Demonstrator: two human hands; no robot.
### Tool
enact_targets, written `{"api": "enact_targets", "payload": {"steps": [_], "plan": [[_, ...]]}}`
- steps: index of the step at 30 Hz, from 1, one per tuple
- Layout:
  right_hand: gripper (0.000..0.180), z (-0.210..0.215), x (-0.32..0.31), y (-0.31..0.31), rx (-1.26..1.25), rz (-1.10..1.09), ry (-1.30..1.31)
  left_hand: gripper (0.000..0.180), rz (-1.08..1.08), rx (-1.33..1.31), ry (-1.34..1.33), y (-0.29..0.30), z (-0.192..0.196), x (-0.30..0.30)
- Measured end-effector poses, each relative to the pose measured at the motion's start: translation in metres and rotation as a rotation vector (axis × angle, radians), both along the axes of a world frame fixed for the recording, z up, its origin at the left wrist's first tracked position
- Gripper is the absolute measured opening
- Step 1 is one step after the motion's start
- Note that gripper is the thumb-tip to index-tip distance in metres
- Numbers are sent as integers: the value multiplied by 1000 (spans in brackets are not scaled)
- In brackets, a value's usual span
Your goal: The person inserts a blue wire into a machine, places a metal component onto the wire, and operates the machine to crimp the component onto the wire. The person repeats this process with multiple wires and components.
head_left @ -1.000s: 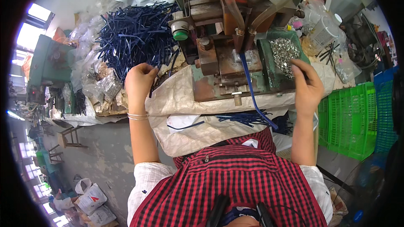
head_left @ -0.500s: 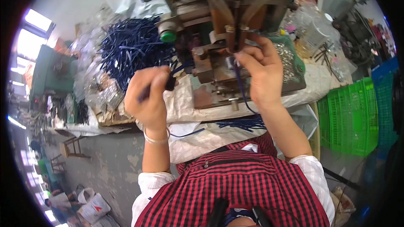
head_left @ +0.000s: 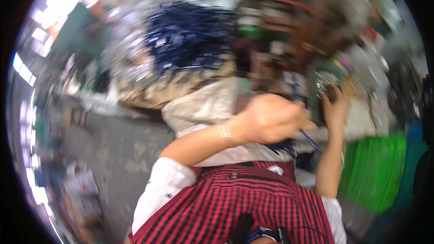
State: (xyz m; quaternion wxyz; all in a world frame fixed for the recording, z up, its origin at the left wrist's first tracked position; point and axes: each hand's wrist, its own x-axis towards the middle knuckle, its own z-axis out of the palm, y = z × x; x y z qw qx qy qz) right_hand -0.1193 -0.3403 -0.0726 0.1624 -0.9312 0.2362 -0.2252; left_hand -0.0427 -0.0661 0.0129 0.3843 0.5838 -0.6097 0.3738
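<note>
I see a navy-blue cord pile (head_left: pixel 190 36), my red-and-black checked shirt (head_left: pixel 244 203), a bright green crate (head_left: pixel 375 171), a beige sack (head_left: pixel 203 104).

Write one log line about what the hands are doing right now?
view: blurred | left hand: closed on thin blue cord | right hand: raised at tray of small metal parts, grip unclear | blue cord pile: behind

One head-worn fisheye view looks steeply down, close over the workbench (head_left: pixel 203 104), heavily motion-blurred
</note>
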Motion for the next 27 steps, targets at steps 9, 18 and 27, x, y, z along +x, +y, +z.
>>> {"api": "enact_targets", "payload": {"steps": [9,18,27], "plan": [[35,-46,8,-42,581,19,-30,21,106,-51,132,1,-20,-29],[32,-16,-3,-25,334,-27,-171,25,827,605,82,156,-68,117],[30,-2,-2,-20,208,-43,-259,20,732,246,286,163,-84,149]]}}
